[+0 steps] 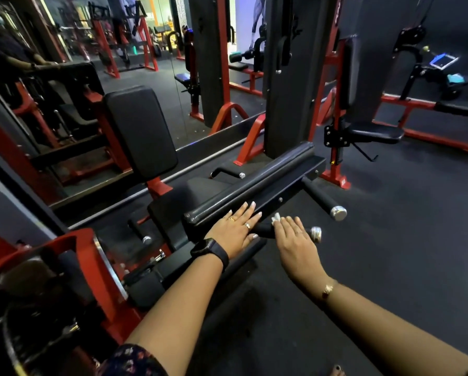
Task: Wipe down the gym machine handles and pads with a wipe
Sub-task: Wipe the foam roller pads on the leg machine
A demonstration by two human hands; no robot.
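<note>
Matte floor (390, 253); crumpled wipe (276, 219), cylindrical handle (264, 228).

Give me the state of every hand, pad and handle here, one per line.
left hand: flat, fingers straight, resting on long pad.
right hand: curled over near handle, holding wipe.
wipe: bunched, poking out past the fingers.
far handle: bare, untouched.
back pad: upright, untouched.
</note>
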